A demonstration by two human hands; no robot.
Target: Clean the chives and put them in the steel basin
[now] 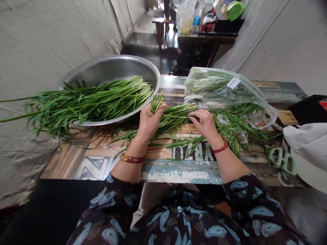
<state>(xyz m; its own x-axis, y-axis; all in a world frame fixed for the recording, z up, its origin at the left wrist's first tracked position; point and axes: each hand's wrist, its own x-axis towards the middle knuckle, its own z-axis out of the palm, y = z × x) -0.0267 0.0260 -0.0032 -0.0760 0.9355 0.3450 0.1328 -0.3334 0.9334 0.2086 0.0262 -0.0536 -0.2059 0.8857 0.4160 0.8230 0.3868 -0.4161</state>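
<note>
My left hand [150, 117] is closed round a small bunch of green stalks [156, 102], their cut ends pointing up. To its right, my right hand [204, 123] has thumb and fingers pinched together at the ends of a pile of green stalks [176, 115] lying on the table; what sits between the fingertips is too small to make out. A wide metal basin [157, 80] at the left holds a large heap of long green stalks [109, 102], the leafy ends hanging over its rim.
A clear plastic bag [224, 85] of greens lies behind my right hand, with loose leaves [237, 126] before it. Green-handled scissors [282, 160] and a white cap [310, 149] are at the right edge. Beyond stands a cluttered small table [206, 39]; a wall [33, 68] borders the left.
</note>
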